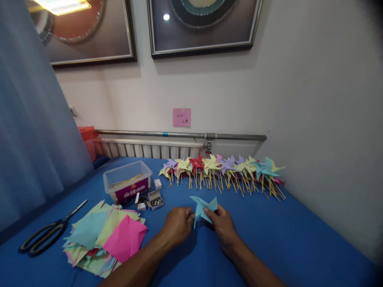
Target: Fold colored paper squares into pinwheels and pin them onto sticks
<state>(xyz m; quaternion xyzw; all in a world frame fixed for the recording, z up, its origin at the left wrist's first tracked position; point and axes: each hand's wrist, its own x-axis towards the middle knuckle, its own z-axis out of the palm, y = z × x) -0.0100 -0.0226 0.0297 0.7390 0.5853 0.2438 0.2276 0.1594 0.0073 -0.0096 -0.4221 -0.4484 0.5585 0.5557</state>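
— What have the hands got?

— I see my left hand [177, 225] and right hand [223, 225] both pinched on a light blue paper pinwheel [204, 208], low over the blue table [299, 239].

— What's around it?

— Stack of coloured paper squares [104, 237] at nine o'clock, scissors [48, 235] beyond. A row of finished pinwheels [223, 169] at twelve.
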